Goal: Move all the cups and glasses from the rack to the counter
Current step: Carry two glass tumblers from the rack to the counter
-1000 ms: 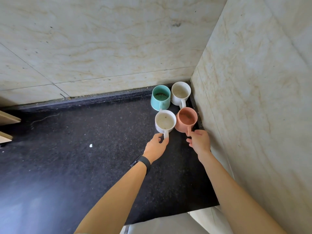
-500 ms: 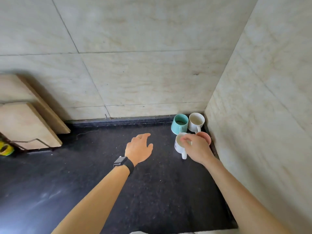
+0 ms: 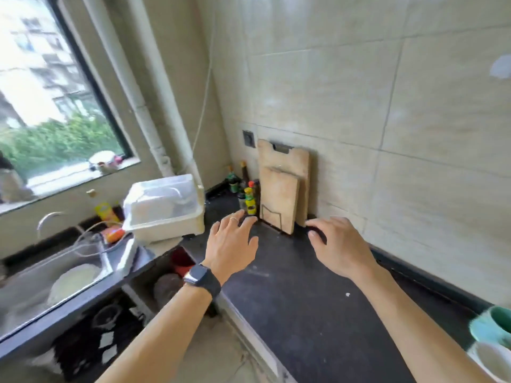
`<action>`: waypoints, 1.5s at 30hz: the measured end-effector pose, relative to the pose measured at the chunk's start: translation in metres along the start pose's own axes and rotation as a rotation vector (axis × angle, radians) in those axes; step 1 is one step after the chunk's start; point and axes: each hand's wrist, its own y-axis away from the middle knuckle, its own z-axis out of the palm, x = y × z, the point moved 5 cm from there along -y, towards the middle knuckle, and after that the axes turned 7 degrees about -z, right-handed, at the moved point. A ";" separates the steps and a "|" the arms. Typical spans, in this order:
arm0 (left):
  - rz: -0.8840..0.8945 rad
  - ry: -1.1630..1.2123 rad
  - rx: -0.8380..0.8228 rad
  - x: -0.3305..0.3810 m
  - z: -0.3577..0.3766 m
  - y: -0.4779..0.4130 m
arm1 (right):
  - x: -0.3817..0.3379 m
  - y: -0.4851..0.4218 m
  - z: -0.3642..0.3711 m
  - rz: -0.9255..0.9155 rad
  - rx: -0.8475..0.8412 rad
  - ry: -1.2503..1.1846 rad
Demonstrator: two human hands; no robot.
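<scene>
Both my hands hover empty over the black counter (image 3: 304,299). My left hand (image 3: 232,244), with a dark watch on the wrist, has its fingers spread. My right hand (image 3: 338,244) is also open, fingers loosely bent, near the cutting boards. A teal cup (image 3: 493,324) and a white cup (image 3: 495,363) stand on the counter at the frame's lower right edge, partly cut off. The white lidded dish rack (image 3: 163,208) sits to the left beside the sink; its contents are blurred behind the translucent lid.
Two wooden cutting boards (image 3: 284,192) lean on the tiled wall, with several condiment bottles (image 3: 249,199) beside them. A steel sink (image 3: 55,277) holding a white plate lies at the left under a window. Open shelves sit below the counter.
My view swung left from the corner with the cups toward the dish rack and sink. My right hand left the white cup, and both hands now reach out empty.
</scene>
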 end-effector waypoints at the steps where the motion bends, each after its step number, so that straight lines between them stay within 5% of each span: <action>1: -0.060 -0.014 0.003 -0.030 -0.013 0.017 | -0.028 -0.007 0.008 -0.056 -0.009 -0.016; 10: -0.530 -0.178 0.147 -0.261 -0.145 0.213 | -0.299 -0.012 0.076 -0.512 -0.106 -0.238; 21: -0.870 -0.245 0.286 -0.428 -0.251 0.455 | -0.584 0.068 0.129 -0.897 -0.218 -0.352; 32: -0.980 -0.263 0.275 -0.583 -0.301 0.600 | -0.791 0.133 0.176 -0.993 -0.221 -0.384; 45: -1.033 -0.248 0.284 -0.773 -0.326 0.610 | -0.965 0.087 0.285 -1.047 -0.231 -0.421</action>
